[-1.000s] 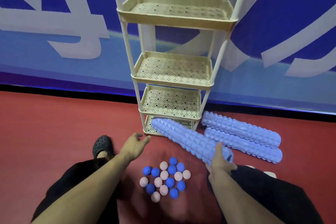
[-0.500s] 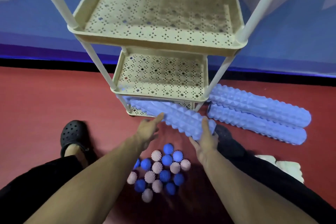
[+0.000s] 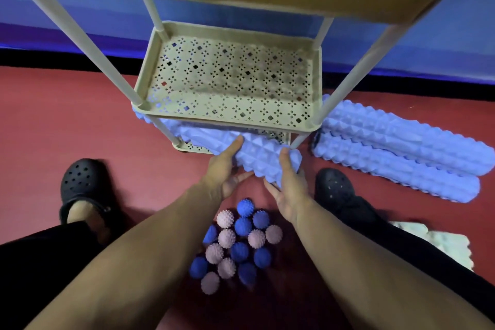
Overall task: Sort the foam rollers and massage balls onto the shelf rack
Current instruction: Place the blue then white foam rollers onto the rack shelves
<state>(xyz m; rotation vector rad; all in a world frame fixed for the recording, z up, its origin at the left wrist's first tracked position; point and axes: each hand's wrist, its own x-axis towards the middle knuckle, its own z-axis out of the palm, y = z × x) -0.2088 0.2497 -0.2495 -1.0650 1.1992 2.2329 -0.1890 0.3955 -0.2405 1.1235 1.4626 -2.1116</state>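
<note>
Foam rollers [image 3: 396,150]: three; massage balls [image 3: 235,244]: about sixteen.

This looks like a gym or sports hall. A red sports floor [image 3: 67,120] runs to a blue padded wall [image 3: 442,43] behind the cream shelf rack [image 3: 230,80]. Ridged foam rollers [image 3: 396,147] lie right of the rack, and spiky massage balls [image 3: 235,244] cluster in front of it.

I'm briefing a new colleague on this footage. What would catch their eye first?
Both hands, left hand and right hand, grip the near end of a lavender foam roller lying across the bottom tier of the cream shelf rack. Two more rollers lie on the red floor to its right. A cluster of spiky massage balls sits between the forearms.
</note>
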